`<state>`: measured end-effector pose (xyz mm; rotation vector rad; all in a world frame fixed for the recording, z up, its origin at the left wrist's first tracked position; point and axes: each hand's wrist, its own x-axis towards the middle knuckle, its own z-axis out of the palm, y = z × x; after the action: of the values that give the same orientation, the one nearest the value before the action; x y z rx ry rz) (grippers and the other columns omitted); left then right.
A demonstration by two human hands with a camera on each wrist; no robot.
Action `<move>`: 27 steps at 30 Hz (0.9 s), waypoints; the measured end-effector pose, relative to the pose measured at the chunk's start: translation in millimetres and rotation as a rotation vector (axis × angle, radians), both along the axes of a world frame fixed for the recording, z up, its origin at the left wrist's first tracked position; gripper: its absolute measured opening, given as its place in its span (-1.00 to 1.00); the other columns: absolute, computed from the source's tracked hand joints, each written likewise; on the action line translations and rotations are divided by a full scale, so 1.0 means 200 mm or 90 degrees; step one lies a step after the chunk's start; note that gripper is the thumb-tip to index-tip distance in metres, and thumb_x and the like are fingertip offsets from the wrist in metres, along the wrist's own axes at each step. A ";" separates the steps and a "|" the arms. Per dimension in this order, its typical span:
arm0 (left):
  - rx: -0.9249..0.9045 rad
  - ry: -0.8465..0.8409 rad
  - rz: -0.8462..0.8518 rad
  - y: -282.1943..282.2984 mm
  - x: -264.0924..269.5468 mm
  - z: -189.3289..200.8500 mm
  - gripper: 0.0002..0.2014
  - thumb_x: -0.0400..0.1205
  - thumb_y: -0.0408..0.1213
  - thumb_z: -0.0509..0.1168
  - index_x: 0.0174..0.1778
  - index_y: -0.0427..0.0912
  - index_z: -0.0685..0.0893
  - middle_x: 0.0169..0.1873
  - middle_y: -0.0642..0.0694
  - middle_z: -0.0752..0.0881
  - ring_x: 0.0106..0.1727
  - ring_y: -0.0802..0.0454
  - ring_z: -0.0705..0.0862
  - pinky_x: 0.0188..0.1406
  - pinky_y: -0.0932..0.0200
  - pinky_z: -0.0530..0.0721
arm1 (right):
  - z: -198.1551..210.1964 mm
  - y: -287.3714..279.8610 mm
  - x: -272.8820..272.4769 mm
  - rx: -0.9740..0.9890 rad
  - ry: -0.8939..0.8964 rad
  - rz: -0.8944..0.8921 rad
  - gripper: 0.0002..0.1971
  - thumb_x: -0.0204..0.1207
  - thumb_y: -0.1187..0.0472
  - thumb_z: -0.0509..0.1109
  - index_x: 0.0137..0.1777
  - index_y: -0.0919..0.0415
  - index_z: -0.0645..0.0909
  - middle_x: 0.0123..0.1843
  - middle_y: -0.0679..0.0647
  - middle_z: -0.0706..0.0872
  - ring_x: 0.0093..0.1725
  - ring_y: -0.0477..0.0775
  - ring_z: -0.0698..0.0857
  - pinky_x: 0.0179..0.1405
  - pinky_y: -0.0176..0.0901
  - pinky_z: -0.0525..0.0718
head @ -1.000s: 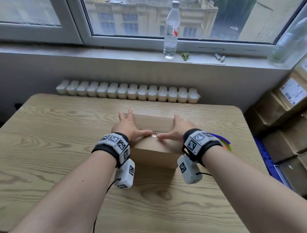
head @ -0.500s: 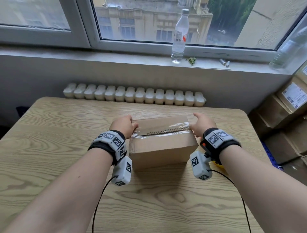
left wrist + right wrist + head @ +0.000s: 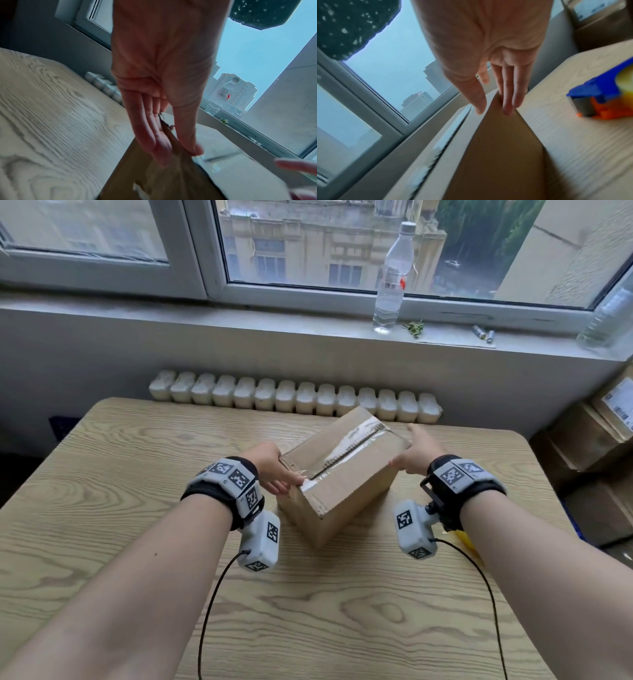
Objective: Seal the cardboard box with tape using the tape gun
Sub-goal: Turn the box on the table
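The cardboard box (image 3: 342, 470) sits askew on the wooden counter (image 3: 120, 491), a strip of clear tape (image 3: 356, 440) running along its top seam. The left hand (image 3: 274, 467) holds the box's near left corner, thumb on top and straight fingers (image 3: 154, 142) flat against the side. The right hand (image 3: 416, 455) presses its right side with straight fingers (image 3: 508, 97), its grip open. The blue and orange tape gun (image 3: 604, 98) lies on the counter to the right of the box.
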<state>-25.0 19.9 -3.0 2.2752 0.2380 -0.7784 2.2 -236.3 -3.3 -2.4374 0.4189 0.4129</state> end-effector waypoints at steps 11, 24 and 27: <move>0.115 -0.097 -0.100 -0.14 0.03 -0.01 -0.54 0.56 -0.02 0.40 0.24 -0.28 0.63 0.05 -0.20 0.79 -0.07 -0.11 0.83 -0.01 -0.08 0.81 | 0.03 0.18 -0.01 0.051 0.033 0.142 -0.14 0.44 0.49 0.45 0.67 0.08 0.13 0.56 0.21 0.41 0.18 0.18 0.69 0.13 0.09 0.76; 0.292 -0.452 -0.238 -0.67 0.14 0.18 -0.46 0.61 -0.02 0.27 0.50 -0.14 0.43 0.42 -0.15 0.50 0.46 -0.13 0.45 0.42 -0.07 0.43 | 0.22 -0.34 -0.04 -0.158 -0.037 0.153 -0.54 0.51 0.35 0.33 0.41 0.06 0.57 0.44 0.08 0.60 0.41 0.11 0.56 0.26 -0.20 0.49; 0.323 -0.470 -0.330 -0.94 0.15 0.13 -0.51 0.60 -0.07 0.26 0.46 -0.11 0.48 0.40 -0.12 0.51 0.47 -0.11 0.44 0.43 -0.11 0.37 | 0.17 -0.51 -0.06 -0.188 -0.032 0.144 -0.55 0.49 0.35 0.33 0.38 0.05 0.61 0.41 0.09 0.64 0.39 0.11 0.58 0.28 -0.19 0.50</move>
<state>5.3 -167.4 23.3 2.9803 -0.5783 -0.0500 -10.5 -338.7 31.5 -2.7890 0.1929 0.4085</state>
